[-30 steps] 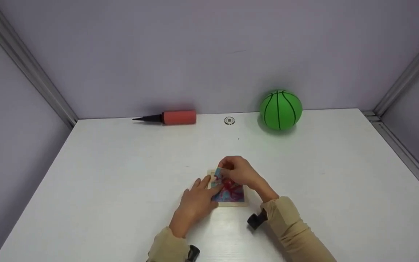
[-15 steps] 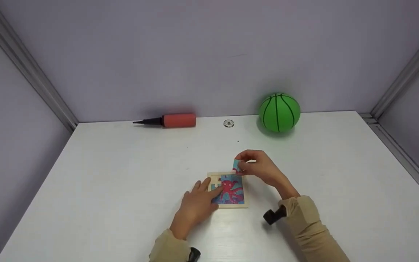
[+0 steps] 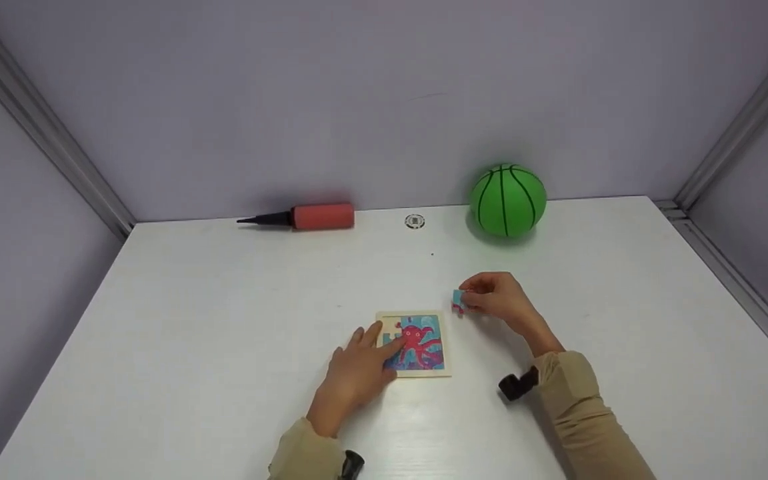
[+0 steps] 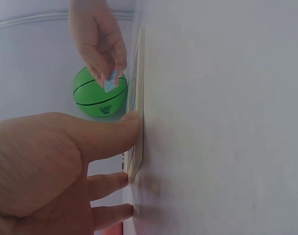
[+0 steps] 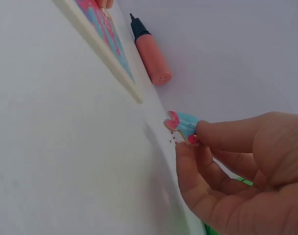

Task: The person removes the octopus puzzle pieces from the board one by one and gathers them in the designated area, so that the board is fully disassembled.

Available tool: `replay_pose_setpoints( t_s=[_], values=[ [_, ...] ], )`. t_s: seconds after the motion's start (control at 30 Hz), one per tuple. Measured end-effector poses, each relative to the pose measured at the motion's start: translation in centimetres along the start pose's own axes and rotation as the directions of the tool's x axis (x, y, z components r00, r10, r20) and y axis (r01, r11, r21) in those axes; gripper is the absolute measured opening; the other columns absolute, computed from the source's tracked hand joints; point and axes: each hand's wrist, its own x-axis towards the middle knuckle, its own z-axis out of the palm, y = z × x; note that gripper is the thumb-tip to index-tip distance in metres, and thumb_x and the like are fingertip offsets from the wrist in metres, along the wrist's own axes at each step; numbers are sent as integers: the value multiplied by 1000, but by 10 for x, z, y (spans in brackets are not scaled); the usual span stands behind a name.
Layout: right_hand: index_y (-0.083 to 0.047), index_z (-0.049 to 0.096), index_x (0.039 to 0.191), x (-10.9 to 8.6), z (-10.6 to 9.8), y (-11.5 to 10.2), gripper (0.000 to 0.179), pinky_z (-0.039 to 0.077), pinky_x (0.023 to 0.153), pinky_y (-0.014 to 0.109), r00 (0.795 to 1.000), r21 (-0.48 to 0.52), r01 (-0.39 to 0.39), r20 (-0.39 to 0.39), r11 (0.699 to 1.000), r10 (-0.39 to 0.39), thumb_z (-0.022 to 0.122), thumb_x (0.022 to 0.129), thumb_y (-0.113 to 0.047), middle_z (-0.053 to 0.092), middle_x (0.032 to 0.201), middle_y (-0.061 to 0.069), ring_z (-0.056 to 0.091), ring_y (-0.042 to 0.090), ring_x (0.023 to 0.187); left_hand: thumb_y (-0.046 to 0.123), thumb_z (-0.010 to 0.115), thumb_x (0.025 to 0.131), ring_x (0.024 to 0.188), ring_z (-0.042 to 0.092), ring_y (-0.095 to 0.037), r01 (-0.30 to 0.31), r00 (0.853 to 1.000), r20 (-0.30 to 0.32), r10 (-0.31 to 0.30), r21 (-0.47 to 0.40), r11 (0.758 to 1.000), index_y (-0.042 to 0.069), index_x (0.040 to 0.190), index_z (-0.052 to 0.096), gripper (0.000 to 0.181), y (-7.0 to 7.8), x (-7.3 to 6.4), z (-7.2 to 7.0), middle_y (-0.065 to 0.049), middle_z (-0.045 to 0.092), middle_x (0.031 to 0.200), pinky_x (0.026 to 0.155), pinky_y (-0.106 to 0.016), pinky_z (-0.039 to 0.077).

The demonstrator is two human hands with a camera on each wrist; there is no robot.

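A wooden-framed jigsaw puzzle (image 3: pixel 427 347) with a pink octopus on blue lies flat on the table. Its upper left corner shows bare wood where no piece lies. My left hand (image 3: pixel 357 367) rests on the puzzle's left side, fingers spread and fairly straight, the thumb along the frame's edge in the left wrist view. Between thumb and fingertips my right hand (image 3: pixel 501 300) pinches a blue and pink puzzle piece (image 5: pixel 183 126), held above the table to the right of the frame's top corner.
At the back of the white table (image 3: pixel 224 300), a red hand pump (image 3: pixel 323 217) with a black nozzle lies by the wall. A green ball (image 3: pixel 509 201) with black lines stands at the back right. Between them is a round black-and-white mark (image 3: pixel 415 221).
My right hand has lifted the piece off the puzzle's upper left area and carried it to the right, past the frame. My left hand has stayed on the puzzle.
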Motion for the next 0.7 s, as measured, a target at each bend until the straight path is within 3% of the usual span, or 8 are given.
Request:
replay_pose_setpoints(
  t_s=[0.2, 0.7],
  values=[
    [2, 68, 102, 2, -4, 7, 18, 48, 59, 24, 999, -37, -48, -2, 998, 47, 68, 87, -7, 63, 84, 7, 57, 14, 65, 22, 64, 91, 138, 27, -41, 4, 1000, 2, -4, -1, 1000, 23, 140, 52, 51, 0, 1, -1, -15, 33, 152, 101, -65, 30],
    [-2, 72, 96, 0, -4, 4, 13, 47, 61, 25, 1000, -244, -1, -21, 970, -5, 70, 86, -10, 65, 88, 8, 54, 17, 73, 21, 65, 90, 138, 29, -40, 5, 1000, -9, -5, -2, 1000, 21, 139, 53, 51, -1, 2, 0, -13, 35, 151, 99, -66, 32]
  ],
)
